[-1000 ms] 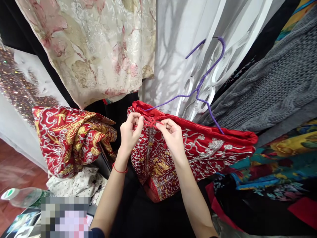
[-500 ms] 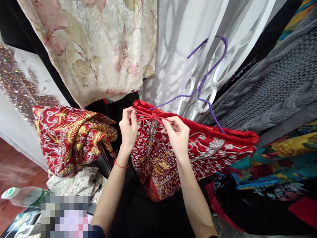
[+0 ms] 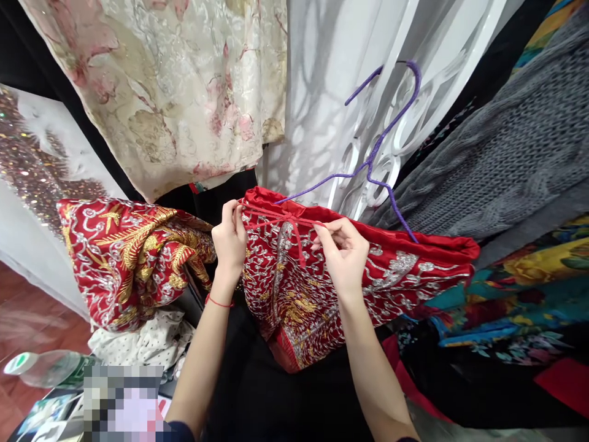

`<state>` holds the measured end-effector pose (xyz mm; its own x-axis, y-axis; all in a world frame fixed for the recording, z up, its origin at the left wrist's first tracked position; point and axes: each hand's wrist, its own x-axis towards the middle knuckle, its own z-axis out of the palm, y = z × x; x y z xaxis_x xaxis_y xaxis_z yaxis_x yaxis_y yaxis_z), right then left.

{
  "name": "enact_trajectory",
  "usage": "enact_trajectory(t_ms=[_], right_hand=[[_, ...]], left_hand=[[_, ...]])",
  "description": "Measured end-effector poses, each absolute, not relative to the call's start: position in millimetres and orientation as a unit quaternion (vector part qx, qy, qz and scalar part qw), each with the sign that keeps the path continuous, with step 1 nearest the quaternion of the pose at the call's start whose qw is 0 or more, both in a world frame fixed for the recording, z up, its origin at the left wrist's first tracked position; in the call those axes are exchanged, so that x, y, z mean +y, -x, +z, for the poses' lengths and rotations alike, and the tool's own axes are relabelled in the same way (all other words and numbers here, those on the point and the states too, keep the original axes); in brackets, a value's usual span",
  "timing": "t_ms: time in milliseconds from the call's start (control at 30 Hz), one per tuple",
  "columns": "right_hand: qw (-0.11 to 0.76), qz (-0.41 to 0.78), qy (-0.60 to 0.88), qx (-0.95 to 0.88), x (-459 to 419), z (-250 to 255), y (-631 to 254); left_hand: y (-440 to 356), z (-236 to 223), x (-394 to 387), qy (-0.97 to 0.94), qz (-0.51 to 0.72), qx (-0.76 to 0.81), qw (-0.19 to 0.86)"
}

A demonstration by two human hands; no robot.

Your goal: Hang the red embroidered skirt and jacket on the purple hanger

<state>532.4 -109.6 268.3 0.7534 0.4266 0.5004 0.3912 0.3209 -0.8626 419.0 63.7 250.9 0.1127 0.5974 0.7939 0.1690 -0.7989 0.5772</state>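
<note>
A thin red cord [image 3: 291, 217] is knotted at the waistband of a red embroidered skirt [image 3: 396, 273], near the centre of the frame, with a loose end hanging below the knot. The left hand [image 3: 229, 239] pinches the cord left of the knot, thumb and fingers together; the right hand [image 3: 347, 252] has its fingertips closed on the cord to the right. The step in hand looks like drawing the cord out to both sides. From here, any further pull calls for an even, sideways draw that keeps the knot centred and the dangling end free; whether the left fingers hold one strand or two is hard to make out.

The purple hanger [image 3: 378, 147] rises from inside the waistband, its hook up by a white frame [image 3: 476, 77] at the upper right. A folded red-and-gold garment [image 3: 124, 261] lies at the left, above a dotted cloth [image 3: 142, 341] and a bottle [image 3: 50, 367] at the lower left. Pale floral fabric [image 3: 151, 92] fills the upper left, and a grey knit [image 3: 497, 141] the right.
</note>
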Motion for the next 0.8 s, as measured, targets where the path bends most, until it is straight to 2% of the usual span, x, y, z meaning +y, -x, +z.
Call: enact_trajectory(t_ms=[67, 167, 267, 333, 367, 433, 500, 633, 800], right_hand=[[0.711, 0.041, 0.595, -0.372, -111.6, 268.2, -528.7], [0.621, 0.033, 0.632, -0.462, -131.3, 270.6, -527.8], [0.529, -0.147, 0.626, -0.553, -174.1, 277.6, -542.0], [0.459, -0.315, 0.613, -0.560, -208.5, 284.2, -561.1], [0.413, -0.363, 0.639, -0.538, -225.1, 287.6, -572.8], [0.333, -0.395, 0.702, -0.491, -253.2, 293.1, -598.1], [0.285, -0.356, 0.736, -0.500, -271.7, 295.6, -622.2], [0.317, -0.248, 0.711, -0.577, -277.7, 294.7, -649.5], [0.414, -0.323, 0.665, -0.531, -249.3, 303.1, -637.8]], left_hand=[[-414.6, 250.6, 67.8, -0.729, 0.599, 0.268, 0.191], [-409.6, 254.8, 70.8, -0.749, 0.585, 0.242, 0.194], [-410.5, 266.7, 69.4, -0.781, 0.582, 0.167, 0.153], [-414.1, 278.1, 68.7, -0.819, 0.549, 0.123, 0.113], [-416.4, 284.1, 69.2, -0.839, 0.524, 0.111, 0.097], [-421.0, 294.6, 72.4, -0.868, 0.478, 0.108, 0.086], [-424.6, 300.9, 77.8, -0.881, 0.445, 0.112, 0.114], [-426.1, 301.7, 88.4, -0.866, 0.452, 0.089, 0.197], [-420.1, 305.1, 98.0, -0.804, 0.519, 0.135, 0.257]])
